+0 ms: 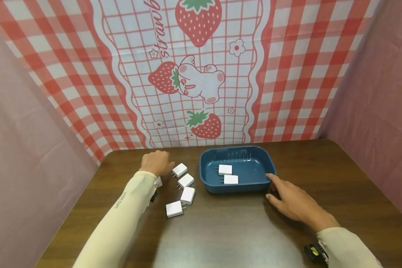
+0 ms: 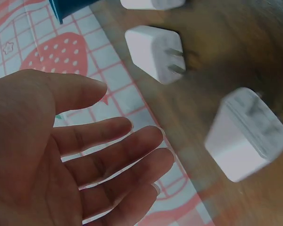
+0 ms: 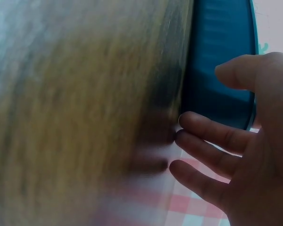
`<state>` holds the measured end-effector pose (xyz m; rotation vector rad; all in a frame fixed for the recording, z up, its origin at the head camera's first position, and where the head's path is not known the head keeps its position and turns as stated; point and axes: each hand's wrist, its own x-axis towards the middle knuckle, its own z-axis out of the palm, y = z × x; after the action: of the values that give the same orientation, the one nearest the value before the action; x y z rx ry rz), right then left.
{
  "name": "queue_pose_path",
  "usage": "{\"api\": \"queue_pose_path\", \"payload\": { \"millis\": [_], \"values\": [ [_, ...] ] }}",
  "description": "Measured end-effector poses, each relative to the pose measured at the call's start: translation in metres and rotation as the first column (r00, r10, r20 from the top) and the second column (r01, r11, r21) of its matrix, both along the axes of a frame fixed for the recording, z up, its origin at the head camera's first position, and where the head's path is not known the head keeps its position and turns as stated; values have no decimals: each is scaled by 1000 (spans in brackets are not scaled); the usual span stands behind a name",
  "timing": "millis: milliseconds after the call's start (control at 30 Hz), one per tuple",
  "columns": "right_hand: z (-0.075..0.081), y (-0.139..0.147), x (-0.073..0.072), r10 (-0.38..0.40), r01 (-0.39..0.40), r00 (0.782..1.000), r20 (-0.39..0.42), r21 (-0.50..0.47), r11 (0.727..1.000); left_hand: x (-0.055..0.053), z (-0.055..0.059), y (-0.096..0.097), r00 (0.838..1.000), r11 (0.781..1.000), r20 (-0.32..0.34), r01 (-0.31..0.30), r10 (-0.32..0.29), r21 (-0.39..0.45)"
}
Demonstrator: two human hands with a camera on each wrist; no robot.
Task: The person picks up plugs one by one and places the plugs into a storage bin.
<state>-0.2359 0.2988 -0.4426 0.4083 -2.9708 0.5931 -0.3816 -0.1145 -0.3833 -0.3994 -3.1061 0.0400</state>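
Observation:
My left hand (image 1: 156, 162) is over the left part of the table, its loosely bent fingers holding nothing in the left wrist view. Close to it lie white plug-in chargers, one charger (image 2: 155, 54) with its metal prongs showing and another charger (image 2: 245, 136) nearer its fingertips. At the right, my right hand (image 1: 293, 201) rests its index finger on the near right corner of a blue rectangular tray (image 1: 238, 188). The thumb stays low beside the tray's outer wall. Two chargers lie inside the tray, an upper charger (image 1: 225, 170) and a lower charger (image 1: 230, 179).
More chargers are scattered between the left arm and the tray, among them a charger (image 1: 188, 195) and a nearer charger (image 1: 174, 209). Another charger (image 1: 158, 182) is partly hidden by the left sleeve. A strawberry-patterned cloth (image 1: 201, 82) hangs behind the brown table (image 1: 214, 230).

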Motion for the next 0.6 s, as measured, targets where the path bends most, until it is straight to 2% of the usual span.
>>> {"api": "queue_pose_path", "payload": {
  "millis": [200, 400, 600],
  "values": [
    [0, 2, -1, -5, 5, 1000, 6, -3, 1000, 6, -10, -12, 1000, 999, -13, -20, 20, -31],
    [-1, 3, -1, -2, 2, 1000, -4, 0, 1000, 12, -22, -21, 996, 996, 32, -77, 79, -54],
    [-2, 2, -1, 0, 0, 1000, -4, 2, 1000, 18, -25, -28, 991, 991, 34, -128, 130, -50]
  ]
}}
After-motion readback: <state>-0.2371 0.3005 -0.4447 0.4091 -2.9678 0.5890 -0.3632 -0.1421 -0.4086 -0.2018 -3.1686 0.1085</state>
